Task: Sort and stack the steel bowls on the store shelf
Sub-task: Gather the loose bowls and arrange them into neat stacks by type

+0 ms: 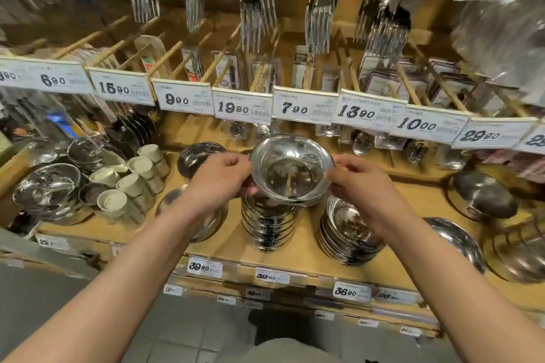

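A shiny steel bowl (292,169) is held by its rim between both hands, tilted toward me, just above a tall stack of steel bowls (267,224) on the wooden shelf (300,250). My left hand (219,175) pinches the bowl's left rim; my right hand (358,183) pinches the right rim. A lower, leaning stack of steel bowls (348,233) stands right of the tall stack. Another bowl (200,158) sits behind my left hand, and a wide bowl (203,224) lies partly hidden under my left wrist.
Cream-coloured cups (134,180) and more steel bowls (47,188) crowd the shelf's left side. Larger steel pans (483,196) and bowls (457,240) lie at the right. Price tags (241,107) and hanging forks (320,18) overhang the shelf's back.
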The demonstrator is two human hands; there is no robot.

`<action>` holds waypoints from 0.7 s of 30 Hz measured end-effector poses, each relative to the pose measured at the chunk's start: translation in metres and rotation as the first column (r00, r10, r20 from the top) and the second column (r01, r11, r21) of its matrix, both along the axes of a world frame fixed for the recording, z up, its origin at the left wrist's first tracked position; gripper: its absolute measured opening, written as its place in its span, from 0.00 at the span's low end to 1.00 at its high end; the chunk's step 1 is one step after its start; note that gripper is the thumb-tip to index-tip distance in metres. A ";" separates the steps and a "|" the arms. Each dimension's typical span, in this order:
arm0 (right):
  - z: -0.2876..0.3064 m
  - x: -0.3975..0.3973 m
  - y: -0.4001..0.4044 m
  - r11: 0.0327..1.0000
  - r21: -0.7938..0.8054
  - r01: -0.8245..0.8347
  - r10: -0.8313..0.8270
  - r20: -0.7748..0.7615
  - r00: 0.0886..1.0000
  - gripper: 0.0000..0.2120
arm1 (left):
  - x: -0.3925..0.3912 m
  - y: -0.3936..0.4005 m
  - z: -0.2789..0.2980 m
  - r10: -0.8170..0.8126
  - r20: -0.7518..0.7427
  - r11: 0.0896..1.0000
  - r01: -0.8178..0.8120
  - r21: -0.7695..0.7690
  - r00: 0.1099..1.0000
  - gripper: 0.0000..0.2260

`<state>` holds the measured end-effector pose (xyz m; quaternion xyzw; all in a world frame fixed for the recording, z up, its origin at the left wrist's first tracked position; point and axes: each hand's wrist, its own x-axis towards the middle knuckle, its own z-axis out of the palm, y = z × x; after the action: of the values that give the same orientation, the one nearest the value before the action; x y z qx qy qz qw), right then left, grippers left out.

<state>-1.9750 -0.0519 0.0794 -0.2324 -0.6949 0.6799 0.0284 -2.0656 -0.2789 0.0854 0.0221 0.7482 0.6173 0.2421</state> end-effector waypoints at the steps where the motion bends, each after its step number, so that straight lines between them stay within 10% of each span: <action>1: 0.000 0.008 0.010 1.000 -0.011 0.019 -0.019 0.003 1.000 0.10 | 0.005 0.008 0.001 -0.029 0.012 0.999 0.029 0.028 0.999 0.11; 9: -0.011 0.073 0.082 0.981 -0.070 0.181 -0.177 0.060 0.982 0.15 | 0.060 0.107 -0.020 -0.206 0.008 0.978 0.206 0.033 0.978 0.10; 21: -0.061 0.063 0.117 0.970 0.238 0.049 -0.099 0.205 0.974 0.07 | 0.090 0.151 -0.067 -0.089 -0.206 0.897 -0.011 -0.442 0.975 0.14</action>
<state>-1.9119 0.0646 0.0185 -0.3257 -0.7590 0.5637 0.0055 -1.9760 -0.1277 0.0188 0.0503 0.8900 0.4205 0.1687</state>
